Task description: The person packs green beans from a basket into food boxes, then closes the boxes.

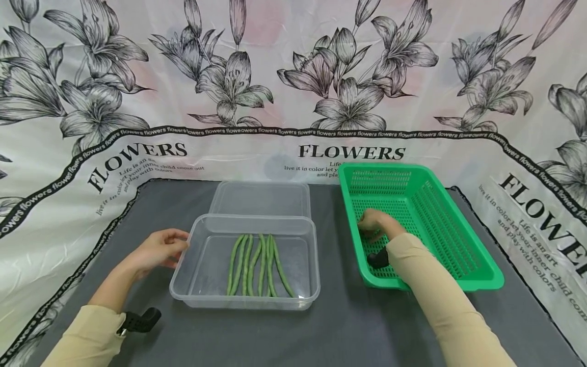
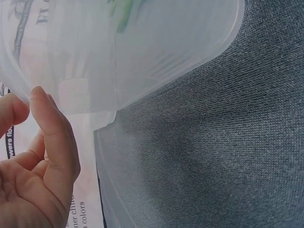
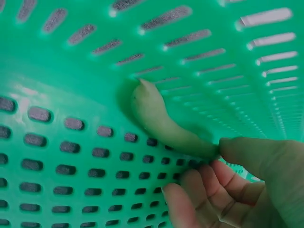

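Observation:
Inside the green basket, my right hand reaches down along the left wall. Its thumb and fingers pinch one end of a curved green bean, whose pointed free end lies against the basket's slotted wall. My left hand is at the left rim of a clear plastic container, relaxed fingertips right at the rim's outer side. Bent fingers and thumb show close beside the container's corner in the left wrist view. Several long green beans lie side by side, lengthwise away from me, in that container.
A clear flat lid lies behind the container on the grey cloth. The basket stands to the container's right, with a strip of cloth between them. A white flower-printed sheet rises along the back and sides.

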`<state>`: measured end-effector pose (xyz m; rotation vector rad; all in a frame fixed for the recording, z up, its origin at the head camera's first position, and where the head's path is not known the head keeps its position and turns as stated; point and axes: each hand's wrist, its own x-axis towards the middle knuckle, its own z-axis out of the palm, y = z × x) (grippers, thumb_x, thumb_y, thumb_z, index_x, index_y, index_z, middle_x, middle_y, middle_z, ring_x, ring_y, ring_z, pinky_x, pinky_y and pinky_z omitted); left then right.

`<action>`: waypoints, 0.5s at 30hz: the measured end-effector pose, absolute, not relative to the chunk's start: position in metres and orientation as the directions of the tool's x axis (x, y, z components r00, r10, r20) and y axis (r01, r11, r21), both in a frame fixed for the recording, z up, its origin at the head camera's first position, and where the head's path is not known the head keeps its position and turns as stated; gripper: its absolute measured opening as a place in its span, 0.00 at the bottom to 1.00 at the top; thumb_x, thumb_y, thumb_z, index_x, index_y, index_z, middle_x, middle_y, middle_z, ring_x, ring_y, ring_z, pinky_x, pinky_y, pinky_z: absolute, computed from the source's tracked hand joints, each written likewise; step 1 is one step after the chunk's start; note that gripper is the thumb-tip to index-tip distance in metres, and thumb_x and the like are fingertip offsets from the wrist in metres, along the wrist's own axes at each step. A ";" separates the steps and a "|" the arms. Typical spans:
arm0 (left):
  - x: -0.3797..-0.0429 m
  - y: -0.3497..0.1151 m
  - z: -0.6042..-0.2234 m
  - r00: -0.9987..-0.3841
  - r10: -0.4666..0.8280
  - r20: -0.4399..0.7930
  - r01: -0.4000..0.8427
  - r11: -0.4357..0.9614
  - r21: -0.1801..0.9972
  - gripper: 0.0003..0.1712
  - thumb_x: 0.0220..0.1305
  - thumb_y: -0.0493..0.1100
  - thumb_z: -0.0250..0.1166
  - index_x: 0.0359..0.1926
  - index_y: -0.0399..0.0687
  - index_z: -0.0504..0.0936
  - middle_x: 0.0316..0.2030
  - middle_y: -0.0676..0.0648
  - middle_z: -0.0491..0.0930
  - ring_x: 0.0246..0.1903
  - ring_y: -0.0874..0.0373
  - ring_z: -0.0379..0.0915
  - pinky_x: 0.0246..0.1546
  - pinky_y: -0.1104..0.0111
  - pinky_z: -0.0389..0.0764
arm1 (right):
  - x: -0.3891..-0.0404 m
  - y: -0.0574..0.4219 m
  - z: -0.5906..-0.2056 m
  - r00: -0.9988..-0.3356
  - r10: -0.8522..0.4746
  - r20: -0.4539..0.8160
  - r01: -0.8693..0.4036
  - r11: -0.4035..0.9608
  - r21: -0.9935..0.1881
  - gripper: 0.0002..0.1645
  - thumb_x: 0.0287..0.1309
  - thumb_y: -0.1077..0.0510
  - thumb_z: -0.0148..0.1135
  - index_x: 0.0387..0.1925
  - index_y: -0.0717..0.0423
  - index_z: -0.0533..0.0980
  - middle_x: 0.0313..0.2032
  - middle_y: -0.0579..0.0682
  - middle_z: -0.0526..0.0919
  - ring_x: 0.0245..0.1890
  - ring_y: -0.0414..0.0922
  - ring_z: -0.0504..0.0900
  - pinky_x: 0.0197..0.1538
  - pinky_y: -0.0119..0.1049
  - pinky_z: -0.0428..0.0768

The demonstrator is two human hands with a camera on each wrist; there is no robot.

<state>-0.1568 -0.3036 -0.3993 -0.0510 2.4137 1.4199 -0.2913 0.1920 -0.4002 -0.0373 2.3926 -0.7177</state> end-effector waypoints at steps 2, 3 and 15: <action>-0.155 -0.303 -0.399 -0.942 0.143 -0.304 -0.196 0.500 0.843 0.29 0.66 0.49 0.55 0.61 0.35 0.64 0.45 0.38 0.74 0.38 0.53 0.74 0.37 0.61 0.80 | -0.290 0.191 -0.401 -0.806 -0.176 -0.565 0.164 0.851 -0.500 0.23 0.65 0.60 0.45 0.13 0.50 0.58 0.23 0.51 0.69 0.29 0.46 0.75 0.35 0.38 0.82; -0.154 -0.303 -0.400 -0.942 0.145 -0.303 -0.195 0.500 0.844 0.29 0.66 0.49 0.55 0.61 0.34 0.63 0.45 0.38 0.74 0.38 0.53 0.74 0.36 0.61 0.80 | -0.290 0.190 -0.401 -0.809 -0.159 -0.565 0.180 0.849 -0.496 0.21 0.65 0.59 0.47 0.14 0.52 0.60 0.24 0.52 0.70 0.29 0.46 0.75 0.35 0.38 0.82; -0.156 -0.300 -0.399 -0.946 0.127 -0.297 -0.195 0.507 0.840 0.28 0.66 0.48 0.55 0.60 0.35 0.64 0.44 0.40 0.75 0.37 0.53 0.73 0.36 0.61 0.80 | -0.292 0.205 -0.388 -0.856 -0.115 -0.504 0.198 0.828 -0.525 0.15 0.65 0.63 0.44 0.41 0.73 0.72 0.31 0.61 0.76 0.30 0.49 0.81 0.34 0.37 0.82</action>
